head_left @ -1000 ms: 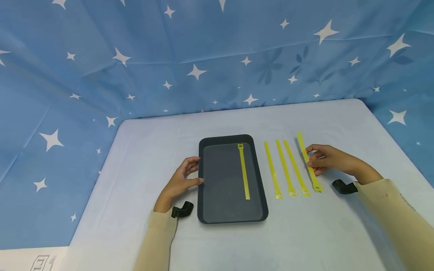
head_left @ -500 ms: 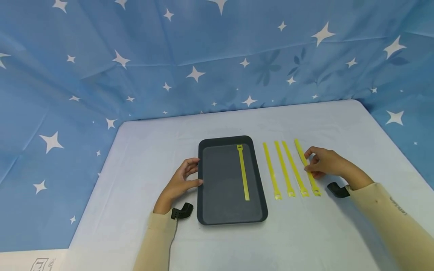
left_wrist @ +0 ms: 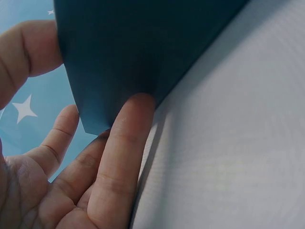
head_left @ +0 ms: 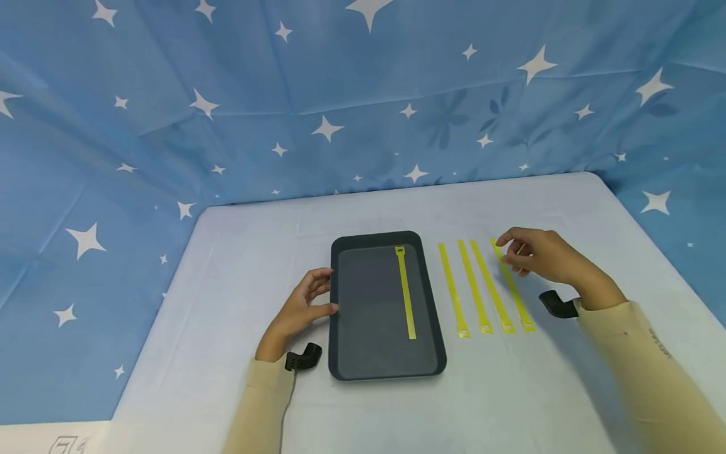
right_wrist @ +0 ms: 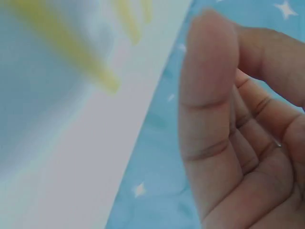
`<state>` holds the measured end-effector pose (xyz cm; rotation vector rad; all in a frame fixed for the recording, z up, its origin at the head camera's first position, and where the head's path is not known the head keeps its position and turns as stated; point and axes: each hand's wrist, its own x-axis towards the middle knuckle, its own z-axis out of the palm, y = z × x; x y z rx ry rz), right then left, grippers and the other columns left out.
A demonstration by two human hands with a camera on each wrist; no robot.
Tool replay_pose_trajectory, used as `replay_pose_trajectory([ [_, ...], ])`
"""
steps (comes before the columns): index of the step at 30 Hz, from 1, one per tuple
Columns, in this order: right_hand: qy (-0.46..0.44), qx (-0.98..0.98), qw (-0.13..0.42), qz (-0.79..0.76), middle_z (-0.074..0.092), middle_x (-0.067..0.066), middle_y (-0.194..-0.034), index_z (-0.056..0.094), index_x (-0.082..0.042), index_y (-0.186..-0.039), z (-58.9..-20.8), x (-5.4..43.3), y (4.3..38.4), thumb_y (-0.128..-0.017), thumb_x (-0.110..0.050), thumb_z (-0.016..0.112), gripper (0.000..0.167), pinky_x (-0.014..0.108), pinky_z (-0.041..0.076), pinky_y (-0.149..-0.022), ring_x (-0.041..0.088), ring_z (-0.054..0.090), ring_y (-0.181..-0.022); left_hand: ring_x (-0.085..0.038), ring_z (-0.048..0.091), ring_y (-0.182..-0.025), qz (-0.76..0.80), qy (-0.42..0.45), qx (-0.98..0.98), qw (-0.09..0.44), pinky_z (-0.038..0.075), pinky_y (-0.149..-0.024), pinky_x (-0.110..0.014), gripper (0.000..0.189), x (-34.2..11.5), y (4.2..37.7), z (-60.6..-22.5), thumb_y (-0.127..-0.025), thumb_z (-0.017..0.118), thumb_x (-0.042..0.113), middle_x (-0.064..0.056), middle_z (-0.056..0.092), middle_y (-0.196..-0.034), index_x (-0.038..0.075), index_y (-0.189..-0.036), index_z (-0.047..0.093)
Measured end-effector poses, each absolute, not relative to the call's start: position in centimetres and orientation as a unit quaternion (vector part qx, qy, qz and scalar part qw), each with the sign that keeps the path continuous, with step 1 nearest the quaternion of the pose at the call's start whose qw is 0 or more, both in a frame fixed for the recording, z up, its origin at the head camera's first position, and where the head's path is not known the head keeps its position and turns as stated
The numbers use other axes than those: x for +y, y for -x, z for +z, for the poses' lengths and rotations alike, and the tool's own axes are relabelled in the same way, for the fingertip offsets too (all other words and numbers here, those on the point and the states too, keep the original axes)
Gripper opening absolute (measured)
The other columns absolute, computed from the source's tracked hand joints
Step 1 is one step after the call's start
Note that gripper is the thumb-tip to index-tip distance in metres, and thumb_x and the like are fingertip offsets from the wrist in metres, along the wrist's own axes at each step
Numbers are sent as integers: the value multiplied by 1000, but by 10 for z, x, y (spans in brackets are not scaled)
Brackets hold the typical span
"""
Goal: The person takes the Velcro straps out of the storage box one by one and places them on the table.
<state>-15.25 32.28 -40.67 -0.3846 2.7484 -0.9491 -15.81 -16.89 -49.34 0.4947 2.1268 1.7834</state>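
Observation:
A dark grey tray [head_left: 371,369] lies on the white-covered table, with one yellow cable strap [head_left: 405,293] inside, its slotted head at the far end. My left hand [head_left: 297,313] holds the tray's left side; in the left wrist view one digit of that hand hooks over the rim and another finger [left_wrist: 125,138] presses the outer wall [left_wrist: 109,62]. Several more yellow straps stand in a row right of the tray, slotted heads nearest me. Above the far end of the rightmost strap [head_left: 515,295] hovers my right hand [head_left: 544,255], fingers loosely bent, holding nothing.
A blue curtain [head_left: 255,101] with white stars hangs behind and beside the table [head_left: 255,239]. Each wrist wears a small black camera, the left one [head_left: 303,357] close to the tray's side. White paper with printing [head_left: 34,438] shows at the lower left.
The rightmost strap has gone from my right hand's grip to lying flat beside the others. My right hand has let go and shifted slightly up its length. The left hand stays on the tray.

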Motion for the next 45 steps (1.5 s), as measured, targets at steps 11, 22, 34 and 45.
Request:
replay_pose_trajectory([
  [11,268,903,53,-331,77,10,-111,76,-2,-117,-401,272,172,-97,6,76,21,42,60,-88,22,73,-98,-50,46,-146,629,-176,740,163,26,-124,-65,75,-166,153,-497,-90,75,0,-30,48,-160,-5,-157,40],
  [22,330,846,96,-408,76,13,-115,78,-2,-112,-404,242,198,-94,11,76,23,47,58,-99,40,70,-109,-52,46,-145,625,-181,743,159,25,-124,-67,75,-169,153,-495,-90,74,0,-31,48,-159,-7,-157,40],
  [34,382,811,177,-408,76,21,-120,77,6,-115,-409,210,223,-93,14,75,23,59,55,-104,47,69,-116,-51,48,-144,625,-188,742,149,27,-124,-65,74,-170,158,-496,-91,74,-1,-32,49,-157,-9,-156,40],
  [45,400,795,217,-400,76,22,-120,77,7,-116,-416,195,234,-93,15,75,25,54,59,-98,43,72,-115,-49,47,-145,627,-182,742,155,26,-125,-65,74,-170,158,-493,-91,74,-1,-31,49,-159,-7,-157,40],
])
